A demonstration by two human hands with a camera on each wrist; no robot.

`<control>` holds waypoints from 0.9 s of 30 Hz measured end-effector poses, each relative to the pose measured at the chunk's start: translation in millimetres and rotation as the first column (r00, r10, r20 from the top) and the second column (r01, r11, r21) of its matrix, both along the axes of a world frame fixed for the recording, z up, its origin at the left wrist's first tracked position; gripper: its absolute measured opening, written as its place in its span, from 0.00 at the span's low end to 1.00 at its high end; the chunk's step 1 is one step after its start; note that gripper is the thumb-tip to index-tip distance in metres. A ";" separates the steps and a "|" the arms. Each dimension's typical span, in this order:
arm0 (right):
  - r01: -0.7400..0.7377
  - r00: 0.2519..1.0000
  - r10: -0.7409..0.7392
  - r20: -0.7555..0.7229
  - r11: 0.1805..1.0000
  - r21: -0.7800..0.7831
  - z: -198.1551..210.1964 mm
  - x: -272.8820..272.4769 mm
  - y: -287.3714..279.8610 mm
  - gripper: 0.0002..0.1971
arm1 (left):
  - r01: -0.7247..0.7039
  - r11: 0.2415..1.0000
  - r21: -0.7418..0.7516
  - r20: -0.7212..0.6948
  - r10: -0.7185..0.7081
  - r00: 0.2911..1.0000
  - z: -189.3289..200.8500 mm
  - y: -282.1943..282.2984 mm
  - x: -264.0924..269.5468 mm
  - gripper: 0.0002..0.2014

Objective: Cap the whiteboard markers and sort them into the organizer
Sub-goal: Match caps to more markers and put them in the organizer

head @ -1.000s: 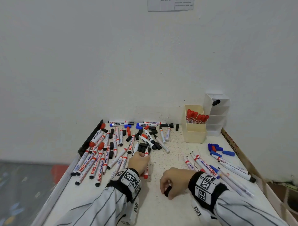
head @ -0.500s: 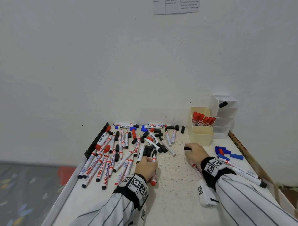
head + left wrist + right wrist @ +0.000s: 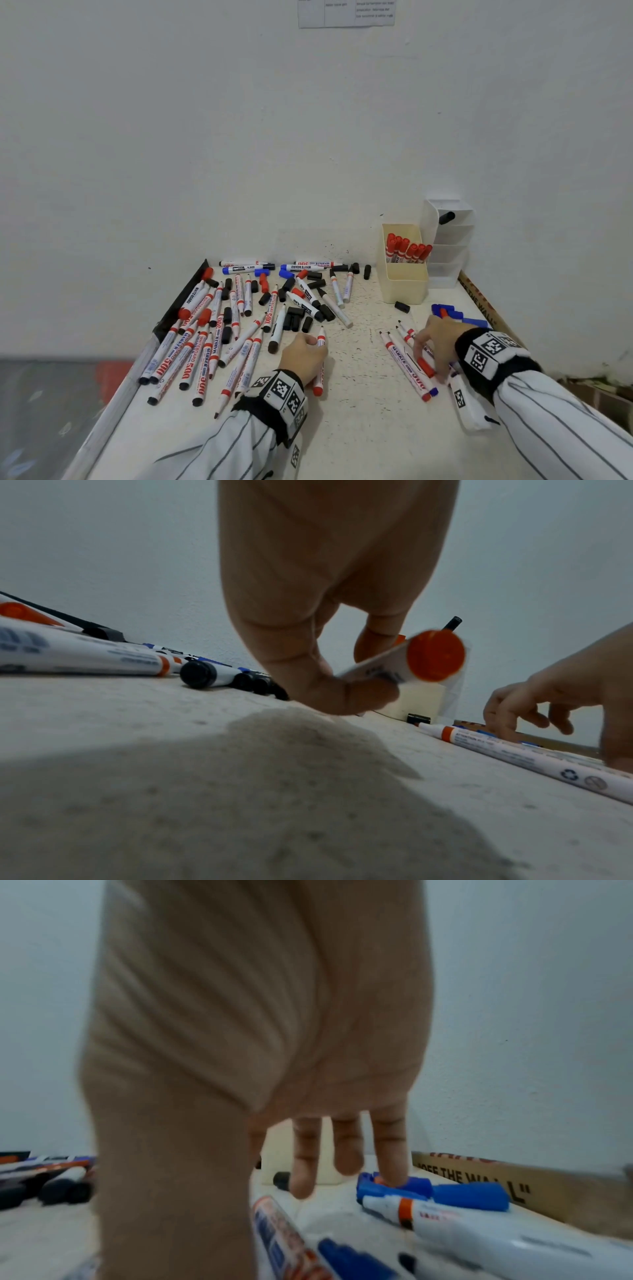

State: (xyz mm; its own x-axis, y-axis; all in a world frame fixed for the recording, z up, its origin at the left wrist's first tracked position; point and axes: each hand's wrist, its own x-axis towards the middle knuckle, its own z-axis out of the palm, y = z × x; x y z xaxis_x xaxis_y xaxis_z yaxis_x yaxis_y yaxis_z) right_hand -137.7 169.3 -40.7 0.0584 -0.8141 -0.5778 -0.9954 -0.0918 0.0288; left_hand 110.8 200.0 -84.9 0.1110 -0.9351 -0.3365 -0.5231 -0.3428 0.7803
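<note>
Evidently the left hand (image 3: 303, 359) grips an uncapped red marker (image 3: 319, 368), fingers and thumb curled round its barrel, nib toward twelve o'clock. At three o'clock from it, the right hand (image 3: 435, 342) hangs with fingers relaxed and spread over a small row of markers where a loose red cap (image 3: 425, 367) lies; it holds nothing yet. Best to pinch that cap by its closed end, line its mouth up with the nib, and push straight until it seats. The organizer (image 3: 404, 284) stands at one o'clock, red markers already inside.
</note>
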 end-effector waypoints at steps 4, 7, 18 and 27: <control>-0.061 0.997 0.066 0.040 0.993 -0.104 -10.6 -3.9 8.6 0.26 | 0.029 1.000 -0.009 -0.001 -0.029 1.000 0.7 1.3 -7.4 0.06; -0.015 0.989 0.041 0.145 0.984 -0.176 -17.1 -5.7 10.6 0.22 | 0.048 0.999 -0.025 -0.009 -0.048 0.999 1.0 2.8 -10.1 0.09; 0.451 0.577 0.039 0.816 0.818 -0.357 -8.5 29.9 15.3 0.18 | 0.114 0.978 -0.175 -0.049 -0.124 0.991 -1.2 6.5 -11.8 0.05; 0.462 0.519 0.085 0.851 0.809 -0.363 -26.4 66.2 12.6 0.15 | 0.131 0.964 -0.232 -0.028 -0.141 0.990 -4.5 3.1 -2.6 0.03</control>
